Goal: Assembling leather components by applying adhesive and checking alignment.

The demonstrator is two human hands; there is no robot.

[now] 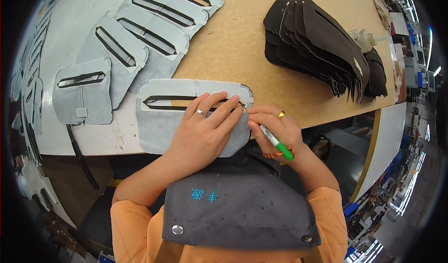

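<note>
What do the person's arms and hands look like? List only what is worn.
Both arms are bare below short orange sleeves. The left hand wears a silver ring. The right hand wears a gold ring, with an orange-and-black braided band at the wrist.

Brown worktable (242, 39): grey slotted panels (154, 25), black panel stack (322, 43).

Left hand (205, 127): you press it flat on the grey template (161, 123), fingers (219, 105) across its slot.
Right hand (273, 127): you hold a green-capped marker (275, 141), tip at the slot's right end.
Desk (233, 39): grey slotted pieces (140, 34) lie at upper left, a stack of black pieces (326, 43) at upper right.
</note>
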